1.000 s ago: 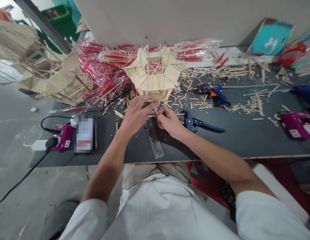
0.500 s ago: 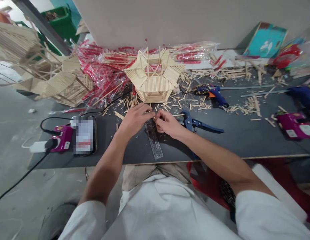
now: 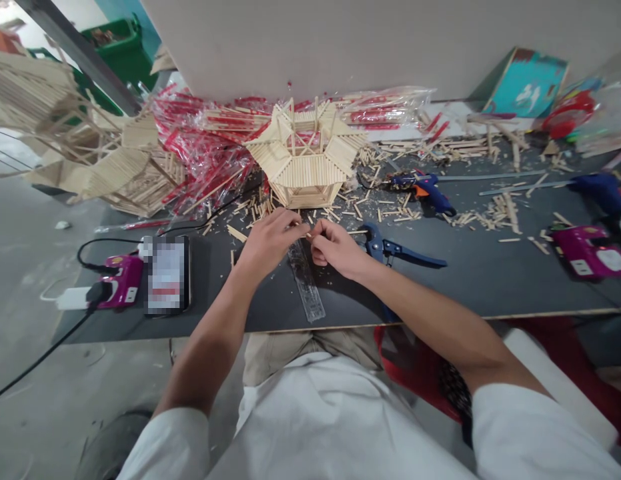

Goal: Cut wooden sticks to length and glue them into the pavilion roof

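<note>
My left hand (image 3: 273, 239) and my right hand (image 3: 336, 248) meet in front of the wooden pavilion model (image 3: 310, 172), fingers bent and pinched. Between the fingertips shows the pale end of a small wooden stick (image 3: 309, 235); the fingers hide most of it. Beneath the hands lies a clear plastic ruler (image 3: 308, 293), its far end partly covered. Just right of my right hand rests a blue-handled cutter (image 3: 407, 252), and another stick (image 3: 358, 232) lies by its head. The model stands upright, with a flared roof of side-by-side sticks.
Left are a phone (image 3: 167, 273), a purple power adapter (image 3: 121, 281) with cables, and a larger stick structure (image 3: 105, 167). Red-marked plastic wrappers (image 3: 200, 147) lie behind. Blue glue guns (image 3: 433, 192) and cut stick pieces (image 3: 505, 210) lie right, near another purple adapter (image 3: 590, 250).
The view has shifted slightly. Both hands keep nearly the same place and pinched pose over the ruler; nothing else has visibly moved.
</note>
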`<state>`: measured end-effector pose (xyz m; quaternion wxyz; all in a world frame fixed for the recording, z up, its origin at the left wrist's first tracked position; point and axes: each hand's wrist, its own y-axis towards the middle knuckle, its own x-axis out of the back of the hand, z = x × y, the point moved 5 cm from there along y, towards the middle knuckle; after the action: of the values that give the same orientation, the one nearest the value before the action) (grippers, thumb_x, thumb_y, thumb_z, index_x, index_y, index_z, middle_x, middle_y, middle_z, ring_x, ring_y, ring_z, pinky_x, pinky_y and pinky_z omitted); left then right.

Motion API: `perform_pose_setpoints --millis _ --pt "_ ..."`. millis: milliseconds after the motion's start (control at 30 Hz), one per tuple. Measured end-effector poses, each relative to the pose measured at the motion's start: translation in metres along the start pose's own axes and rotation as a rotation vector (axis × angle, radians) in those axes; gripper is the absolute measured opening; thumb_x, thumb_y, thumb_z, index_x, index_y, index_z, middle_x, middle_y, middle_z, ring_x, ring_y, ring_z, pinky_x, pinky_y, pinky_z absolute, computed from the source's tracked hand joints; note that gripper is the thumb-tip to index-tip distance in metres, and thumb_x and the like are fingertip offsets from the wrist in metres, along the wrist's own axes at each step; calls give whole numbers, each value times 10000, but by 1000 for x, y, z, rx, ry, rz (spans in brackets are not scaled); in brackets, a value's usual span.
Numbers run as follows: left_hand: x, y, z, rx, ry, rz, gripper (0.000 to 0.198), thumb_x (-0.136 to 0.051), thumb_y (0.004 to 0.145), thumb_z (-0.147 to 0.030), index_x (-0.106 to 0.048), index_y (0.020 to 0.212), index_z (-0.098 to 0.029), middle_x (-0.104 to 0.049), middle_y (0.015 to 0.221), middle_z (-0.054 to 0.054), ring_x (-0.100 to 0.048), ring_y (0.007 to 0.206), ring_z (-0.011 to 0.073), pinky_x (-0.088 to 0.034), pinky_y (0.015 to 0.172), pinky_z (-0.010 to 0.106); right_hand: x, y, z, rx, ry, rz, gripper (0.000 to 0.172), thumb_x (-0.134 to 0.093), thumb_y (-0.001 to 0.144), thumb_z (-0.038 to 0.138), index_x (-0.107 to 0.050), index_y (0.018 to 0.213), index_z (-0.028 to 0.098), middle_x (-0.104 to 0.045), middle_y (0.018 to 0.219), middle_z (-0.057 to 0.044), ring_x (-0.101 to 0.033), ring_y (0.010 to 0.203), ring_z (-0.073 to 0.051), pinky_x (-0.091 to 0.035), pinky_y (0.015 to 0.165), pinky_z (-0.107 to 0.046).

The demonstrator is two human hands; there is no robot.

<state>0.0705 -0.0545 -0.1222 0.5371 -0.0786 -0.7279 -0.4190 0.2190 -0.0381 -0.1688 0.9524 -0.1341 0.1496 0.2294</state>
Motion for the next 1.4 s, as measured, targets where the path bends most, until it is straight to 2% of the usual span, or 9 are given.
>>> perform_pose_setpoints --millis 300,567,767,900,1200,1400 --pt "2 1 -3 -22 20 -30 356 -485 1009 0 -741 1135 -213 -706 1069 86 -612 991 225 -491 822 327 2 2 0 31 -54 16 296 -665 814 275 -375 873 289 -393 522 158 -331 421 -68 -296 449 -211" --pt "0 1 -2 -2 35 -50 321 -509 1031 -32 -760 1128 -206 -723 1052 89 -622 972 222 -493 813 323 6 2 3 106 -208 1 225 -620 860 277 -395 866 296 -403 510 141 -350 421 -104 -306 487 -267" --pt "-7 2 -1 97 -48 -68 253 -541 1082 -128 -781 1097 -205 -682 968 80 -607 933 214 -490 811 319 18 0 32 367 -672 -57 169 -631 827 194 -480 787 258 -470 642 54 -423 621 -148 -280 623 -311" --pt "-13 4 -2 125 -61 -71 269 -529 1117 -212 -795 1077 -203 -641 911 69 -588 890 208 -473 793 321 23 4 37 426 -782 5 136 -596 847 201 -479 804 257 -464 655 51 -422 629 -157 -285 647 -323" --pt "-15 2 -1 141 -91 -59 304 -502 1121 -206 -800 1060 -203 -629 914 68 -570 888 214 -468 795 334 25 7 33 444 -801 43 137 -593 848 204 -472 815 258 -459 669 47 -421 650 -163 -282 659 -324" --pt "-12 4 -4 112 -40 -97 281 -527 1119 -214 -789 1018 -194 -616 881 63 -573 864 211 -461 765 324 25 8 33 413 -775 42 131 -582 859 218 -463 829 262 -464 675 44 -423 653 -165 -288 653 -313"
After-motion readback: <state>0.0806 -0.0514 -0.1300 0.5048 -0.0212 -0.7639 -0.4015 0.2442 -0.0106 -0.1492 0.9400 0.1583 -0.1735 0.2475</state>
